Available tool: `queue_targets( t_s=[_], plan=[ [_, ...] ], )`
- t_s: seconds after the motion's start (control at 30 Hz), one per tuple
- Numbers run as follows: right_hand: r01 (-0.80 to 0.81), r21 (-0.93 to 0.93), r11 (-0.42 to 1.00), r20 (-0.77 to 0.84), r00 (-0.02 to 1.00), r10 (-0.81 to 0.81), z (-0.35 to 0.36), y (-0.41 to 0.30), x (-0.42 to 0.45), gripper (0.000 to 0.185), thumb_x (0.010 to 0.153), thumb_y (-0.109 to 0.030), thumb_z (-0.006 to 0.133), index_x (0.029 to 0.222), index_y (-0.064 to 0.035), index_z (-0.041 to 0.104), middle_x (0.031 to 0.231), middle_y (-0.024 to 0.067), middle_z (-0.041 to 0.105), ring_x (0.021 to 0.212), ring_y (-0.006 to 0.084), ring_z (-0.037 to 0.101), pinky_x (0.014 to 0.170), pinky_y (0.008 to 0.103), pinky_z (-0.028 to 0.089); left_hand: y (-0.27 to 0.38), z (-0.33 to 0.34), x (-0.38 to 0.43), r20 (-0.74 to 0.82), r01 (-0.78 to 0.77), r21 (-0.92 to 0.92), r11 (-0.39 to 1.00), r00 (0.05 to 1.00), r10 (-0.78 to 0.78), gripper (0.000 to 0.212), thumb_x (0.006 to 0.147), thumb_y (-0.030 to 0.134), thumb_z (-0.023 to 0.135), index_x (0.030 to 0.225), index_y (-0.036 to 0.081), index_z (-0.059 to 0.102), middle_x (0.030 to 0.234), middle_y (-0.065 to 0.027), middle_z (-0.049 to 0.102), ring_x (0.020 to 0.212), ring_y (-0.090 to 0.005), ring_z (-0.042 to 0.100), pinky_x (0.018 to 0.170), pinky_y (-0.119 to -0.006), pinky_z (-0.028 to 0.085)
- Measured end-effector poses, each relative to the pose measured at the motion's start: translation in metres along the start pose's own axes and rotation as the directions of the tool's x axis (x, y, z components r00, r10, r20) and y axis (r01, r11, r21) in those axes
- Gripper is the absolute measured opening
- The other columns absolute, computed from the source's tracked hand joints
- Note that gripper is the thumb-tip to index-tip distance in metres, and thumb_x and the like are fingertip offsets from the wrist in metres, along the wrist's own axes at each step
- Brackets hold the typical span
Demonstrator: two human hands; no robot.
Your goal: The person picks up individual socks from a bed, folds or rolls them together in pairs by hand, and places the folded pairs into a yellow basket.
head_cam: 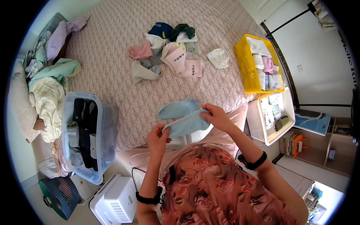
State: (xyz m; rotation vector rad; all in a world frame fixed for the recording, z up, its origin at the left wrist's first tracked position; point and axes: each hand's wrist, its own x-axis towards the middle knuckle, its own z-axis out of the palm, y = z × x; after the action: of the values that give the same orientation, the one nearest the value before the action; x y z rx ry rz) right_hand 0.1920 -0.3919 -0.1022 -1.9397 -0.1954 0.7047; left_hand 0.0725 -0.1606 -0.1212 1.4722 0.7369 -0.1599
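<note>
A light blue sock (187, 124) is stretched between my two hands above the bed's near edge. My left hand (158, 138) pinches its left end, and my right hand (216, 114) grips the other end. Just beyond it, a second light blue sock (177, 109) lies flat on the patterned bedspread (118, 70). Farther back is a loose pile of socks, among them a pink one (139, 50), pale pink ones with writing (193, 69), a grey and beige one (143, 73) and a dark green one (182, 30). A white sock with blue spots (218, 58) lies to the right of the pile.
A clear plastic bin (108, 135) with dark rolled socks stands at left. At right are a yellow basket (242, 66) of rolled items and a cream bin (257, 123). Crumpled clothes (49, 92) lie at far left, above a slatted laundry basket (66, 194) and a white appliance (119, 199).
</note>
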Motion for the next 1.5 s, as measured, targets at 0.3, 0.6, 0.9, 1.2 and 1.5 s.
queue_targets(
  t_s=[0.3, 0.6, 0.9, 1.2, 1.5],
  plan=[
    [0.206, -0.134, 0.969, -0.136, 0.965, -0.224, 0.019, -0.008, 0.044, 0.025, 0.085, -0.018, 0.064, 0.105, -0.0023, 0.062, 0.088, 0.0179, 0.067, 0.08, 0.0328, 0.066, 0.073, 0.0367, 0.051, 0.023, 0.001, 0.038, -0.061, -0.365, 0.733, 0.574, 0.805, 0.59, 0.015, 0.084, 0.019, 0.068, 0.092, 0.006, 0.071, 0.076, -0.0071, 0.061, 0.063, -0.0215, 0.06, 0.057, -0.033, 0.046],
    [0.161, -0.274, 0.948, -0.162, 0.964, -0.211, 0.026, 0.017, 0.061, 0.025, 0.085, -0.021, 0.063, 0.104, -0.0051, 0.061, 0.088, 0.0175, 0.067, 0.082, 0.0371, 0.064, 0.072, 0.0441, 0.05, 0.024, 0.005, 0.058, -0.033, -0.344, 0.797, 0.496, 0.795, 0.605, 0.018, 0.08, 0.013, 0.069, 0.096, 0.008, 0.064, 0.1, -0.0038, 0.059, 0.093, -0.025, 0.06, 0.069, -0.038, 0.05],
    [0.207, -0.414, 0.886, -0.04, 0.969, -0.245, 0.021, 0.003, 0.053, 0.027, 0.077, -0.014, 0.07, 0.101, -0.0057, 0.062, 0.09, 0.0124, 0.067, 0.084, 0.0304, 0.064, 0.076, 0.0374, 0.05, 0.015, -0.002, 0.08, 0.008, -0.363, 0.779, 0.512, 0.822, 0.57, 0.016, 0.082, 0.008, 0.065, 0.098, 0.007, 0.063, 0.102, -0.006, 0.059, 0.094, -0.0274, 0.06, 0.075, -0.04, 0.05],
    [0.209, -0.473, 0.856, -0.264, 0.893, -0.363, 0.038, 0.014, 0.057, 0.046, 0.072, -0.002, 0.069, 0.114, -0.0133, 0.053, 0.111, 0.0076, 0.055, 0.109, 0.0304, 0.053, 0.085, 0.0424, 0.048, 0.016, 0.002, 0.078, 0.008, -0.36, 0.757, 0.545, 0.839, 0.544, 0.017, 0.081, 0.008, 0.065, 0.098, 0.009, 0.064, 0.097, -0.0075, 0.059, 0.088, -0.0278, 0.061, 0.073, -0.038, 0.05],
    [0.319, -0.279, 0.906, 0.049, 0.947, -0.318, 0.022, 0.021, 0.067, 0.027, 0.067, -0.012, 0.075, 0.091, -0.008, 0.063, 0.099, 0.0104, 0.062, 0.098, 0.0266, 0.058, 0.076, 0.0363, 0.046, -0.002, -0.017, 0.076, -0.016, -0.421, 0.009, 0.907, 0.907, 0.421, 0.014, 0.086, -0.001, 0.06, 0.1, 0.003, 0.061, 0.098, -0.0018, 0.063, 0.082, -0.0099, 0.056, 0.067, -0.024, 0.046]
  ],
)
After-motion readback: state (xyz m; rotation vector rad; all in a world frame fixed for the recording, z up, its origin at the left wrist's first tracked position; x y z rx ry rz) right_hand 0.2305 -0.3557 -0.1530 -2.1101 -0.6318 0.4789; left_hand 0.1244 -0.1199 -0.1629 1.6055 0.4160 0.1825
